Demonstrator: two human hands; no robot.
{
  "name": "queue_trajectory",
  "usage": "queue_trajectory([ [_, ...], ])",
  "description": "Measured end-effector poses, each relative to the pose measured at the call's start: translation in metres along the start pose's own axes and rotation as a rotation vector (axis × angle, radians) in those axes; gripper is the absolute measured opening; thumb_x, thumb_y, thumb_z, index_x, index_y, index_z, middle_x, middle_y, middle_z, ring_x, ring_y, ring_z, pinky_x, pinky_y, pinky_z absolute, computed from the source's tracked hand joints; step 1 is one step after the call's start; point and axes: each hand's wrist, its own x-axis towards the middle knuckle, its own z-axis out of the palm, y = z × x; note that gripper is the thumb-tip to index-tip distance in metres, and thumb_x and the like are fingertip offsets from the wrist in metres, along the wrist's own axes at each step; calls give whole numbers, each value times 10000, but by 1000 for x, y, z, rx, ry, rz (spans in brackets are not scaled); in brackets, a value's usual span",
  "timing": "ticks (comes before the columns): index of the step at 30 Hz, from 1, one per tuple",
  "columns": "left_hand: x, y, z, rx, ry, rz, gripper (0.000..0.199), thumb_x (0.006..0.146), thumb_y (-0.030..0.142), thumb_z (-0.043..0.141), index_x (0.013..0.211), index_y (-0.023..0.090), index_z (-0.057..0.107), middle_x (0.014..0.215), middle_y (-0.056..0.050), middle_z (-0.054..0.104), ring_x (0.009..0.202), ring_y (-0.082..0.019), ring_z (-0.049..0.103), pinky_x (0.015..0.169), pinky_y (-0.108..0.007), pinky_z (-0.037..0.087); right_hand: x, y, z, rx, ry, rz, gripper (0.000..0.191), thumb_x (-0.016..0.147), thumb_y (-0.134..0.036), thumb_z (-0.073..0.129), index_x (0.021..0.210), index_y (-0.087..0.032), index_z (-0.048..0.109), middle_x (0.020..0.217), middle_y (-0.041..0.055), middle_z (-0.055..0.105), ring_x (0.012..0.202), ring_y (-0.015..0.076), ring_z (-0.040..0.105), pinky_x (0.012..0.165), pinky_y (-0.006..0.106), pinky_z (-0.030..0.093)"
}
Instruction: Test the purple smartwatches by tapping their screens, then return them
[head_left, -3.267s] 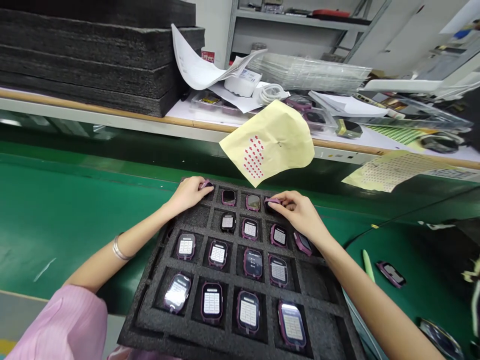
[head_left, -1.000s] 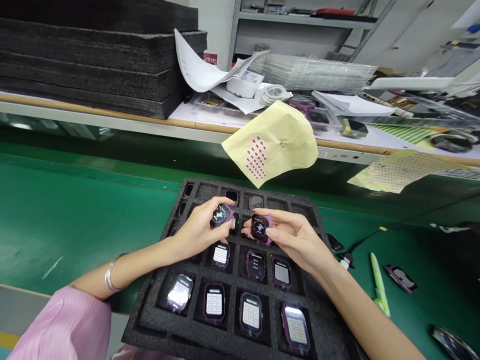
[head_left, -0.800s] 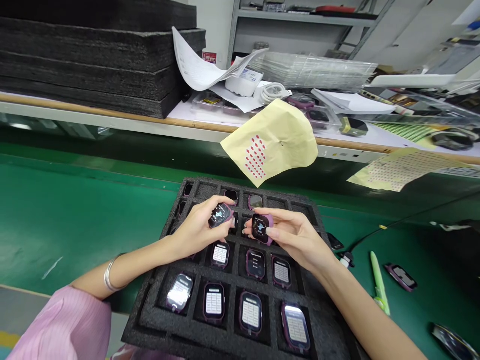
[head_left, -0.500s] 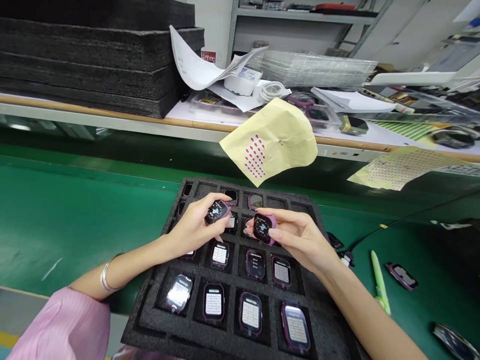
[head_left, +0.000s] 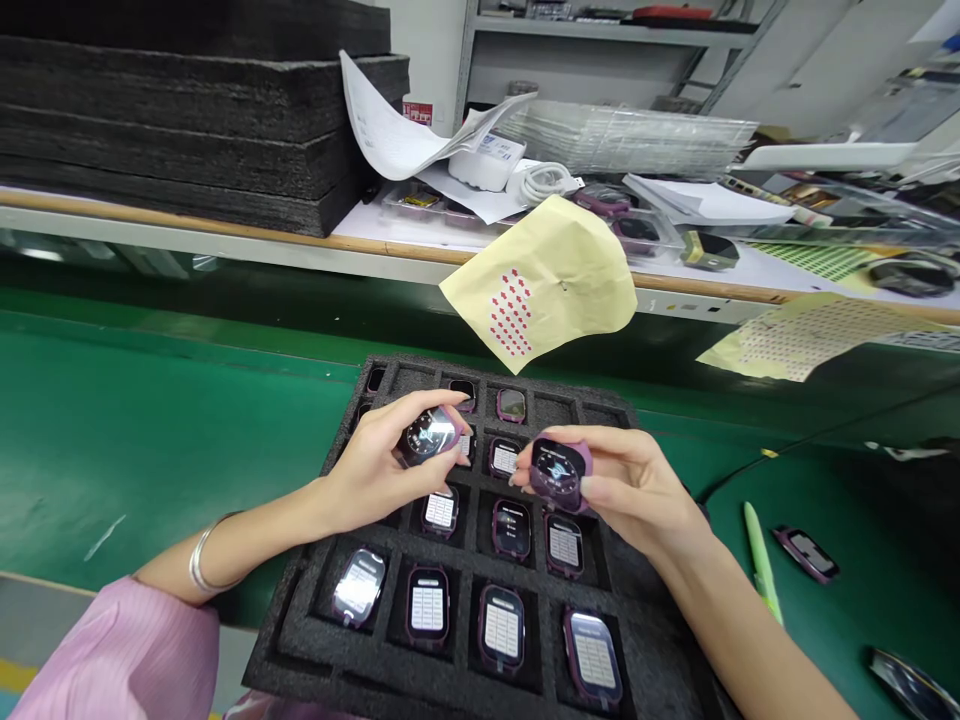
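Observation:
My left hand point(head_left: 382, 455) is closed round a purple-cased smartwatch point(head_left: 429, 436), its lit dial facing up with glare on it. My right hand point(head_left: 630, 485) grips another purple smartwatch point(head_left: 559, 472) by its edges, and its screen shows a dial too. Both are held above a black foam tray point(head_left: 345, 665) with square compartments. Several purple watches lie in the tray, many with white grid screens, such as one in the front row point(head_left: 428, 604). One watch point(head_left: 511, 527) in the row behind has a dark screen with a short list. Fingers hide parts of both held watches.
Black foam sheets point(head_left: 165, 140) are stacked on the shelf at back left. A yellow sticker sheet point(head_left: 547, 280) hangs from the shelf edge behind the tray. To the right, a green pen-like object point(head_left: 761, 560) and a loose watch point(head_left: 806, 554) lie on the green surface.
My right hand has moved right and slightly down with its watch, uncovering a watch in the tray. My left hand has shifted slightly left, and its watch is tilted with more glare.

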Motion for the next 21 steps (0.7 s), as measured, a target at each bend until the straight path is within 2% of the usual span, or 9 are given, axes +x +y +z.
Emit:
queue_trajectory([
  [4, 4, -2, 1, -55, 39, -138, 381, 802, 180, 626, 1169, 198, 524, 902, -24, 588, 720, -157, 661, 478, -220, 601, 5, 3, 0, -28, 41, 102, 354, 841, -227, 703, 1190, -199, 649, 1040, 118, 729, 996, 266, 684, 923, 396, 519],
  [7, 13, -9, 0, -125, 65, -293, 535, 725, 218, 732, 1201, 191, 489, 897, -9, 584, 536, -95, 606, 420, -206, 554, 10, 8, -1, 6, 62, 196, 394, 896, -221, 635, 1282, -177, 569, 1132, 131, 693, 1088, 268, 639, 996, 452, 466],
  [9, 19, -14, 0, -180, 73, -394, 599, 703, 227, 762, 1225, 167, 475, 952, -30, 597, 501, -66, 583, 466, -212, 555, 12, 10, -2, 42, 75, 218, 392, 906, -213, 619, 1289, -165, 553, 1175, 136, 671, 1118, 268, 621, 1017, 475, 446],
  [14, 24, -15, 0, -532, 105, -554, 349, 811, 186, 624, 1137, 119, 521, 1005, -94, 628, 839, -168, 650, 736, -320, 590, 12, 15, 0, 84, 116, 201, 418, 894, -201, 623, 1300, -163, 533, 1188, 136, 663, 1126, 269, 615, 1007, 475, 454],
  [17, 22, -11, 0, -650, 93, -613, 362, 810, 124, 576, 1164, 137, 500, 1019, -111, 649, 926, -197, 643, 816, -386, 570, 11, 17, 2, 85, 120, 157, 451, 861, -190, 646, 1297, -165, 534, 1201, 135, 656, 1117, 279, 619, 998, 472, 461],
  [21, 19, -9, 0, -726, 47, -666, 396, 799, 86, 533, 1189, 134, 486, 1036, -123, 649, 982, -229, 630, 840, -432, 556, 11, 17, 2, 79, 133, 100, 479, 821, -170, 655, 1286, -164, 540, 1185, 139, 663, 1099, 299, 628, 973, 486, 475],
])
